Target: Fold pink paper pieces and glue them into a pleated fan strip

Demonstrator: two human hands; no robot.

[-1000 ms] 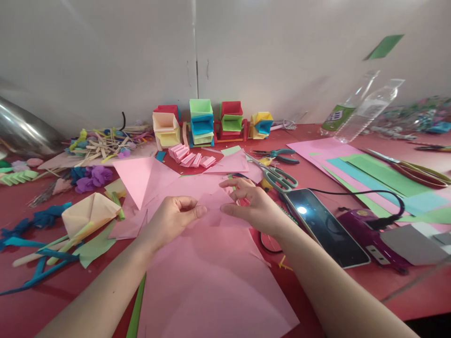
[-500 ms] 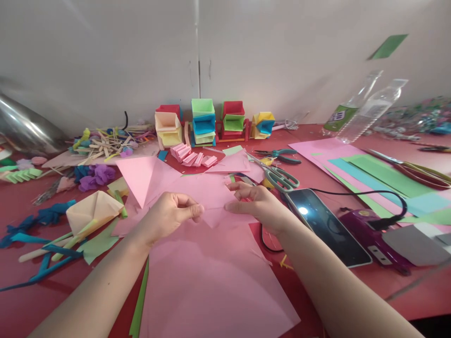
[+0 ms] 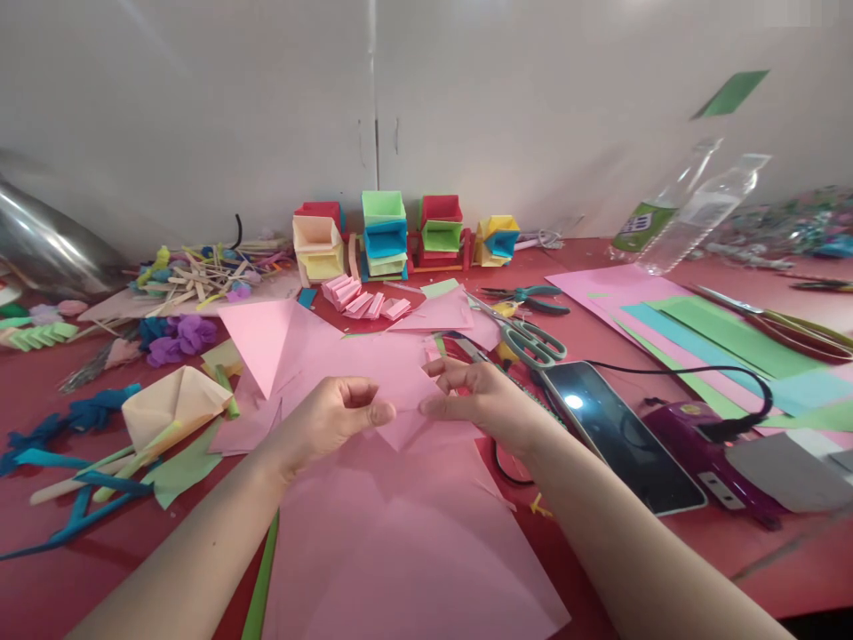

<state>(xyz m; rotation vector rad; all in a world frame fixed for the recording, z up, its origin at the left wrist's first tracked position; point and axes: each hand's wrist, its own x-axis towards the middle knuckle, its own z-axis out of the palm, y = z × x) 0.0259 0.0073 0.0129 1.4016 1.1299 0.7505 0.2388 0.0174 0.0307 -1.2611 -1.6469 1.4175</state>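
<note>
Between my hands is a small piece of pink paper (image 3: 403, 400) with a crease across it and a corner pointing down towards me. My left hand (image 3: 343, 416) pinches its left edge between thumb and fingers. On the other side my right hand (image 3: 472, 396) grips its right edge, thumb on the near face. Beneath the hands lies a large pink sheet (image 3: 413, 542). Left of them stands a folded pink paper triangle (image 3: 263, 338). Short folded pink strips (image 3: 363, 298) lie just behind.
Scissors (image 3: 533, 338), pliers (image 3: 533, 296) and a phone (image 3: 623, 436) lie right of my hands, beside a purple power adapter (image 3: 706, 462). Colourful paper boxes (image 3: 385, 236) stand by the wall. Coloured sheets (image 3: 720, 333) and plastic bottles (image 3: 699, 213) are further right. Blue paper strips (image 3: 83, 507) lie left.
Both hands have come slightly nearer to me with the small pink paper. Its corner now points down between the hands, and my left thumb has shifted slightly right.
</note>
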